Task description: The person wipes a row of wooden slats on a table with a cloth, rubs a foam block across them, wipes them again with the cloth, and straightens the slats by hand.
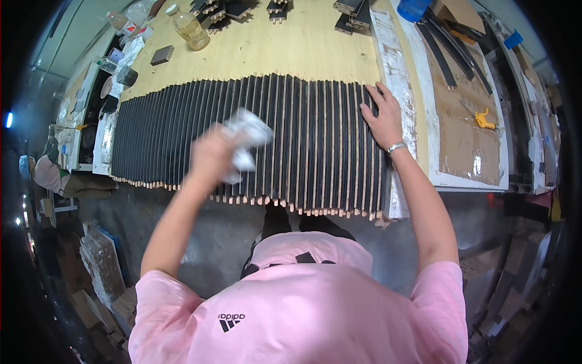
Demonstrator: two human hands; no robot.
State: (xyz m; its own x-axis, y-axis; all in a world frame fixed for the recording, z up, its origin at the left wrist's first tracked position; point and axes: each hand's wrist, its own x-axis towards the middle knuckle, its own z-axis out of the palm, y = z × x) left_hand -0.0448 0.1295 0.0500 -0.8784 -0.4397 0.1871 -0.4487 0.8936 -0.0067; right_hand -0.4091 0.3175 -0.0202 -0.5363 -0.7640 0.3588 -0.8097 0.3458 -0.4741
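A long row of narrow black wooden strips, with pale peg-like ends, lies side by side across the table. My left hand, blurred by motion, is closed on a crumpled white cloth over the middle of the row. I cannot tell whether the cloth touches the strips. At the row's right end my right hand rests with its fingers spread on the last few strips, a silvery band around its wrist.
Beyond the row stands a jar of yellowish liquid, with a small dark block beside it. Stacks of dark wood pieces sit at the far edge. To the right, a cardboard sheet bears a yellow tool and long black strips.
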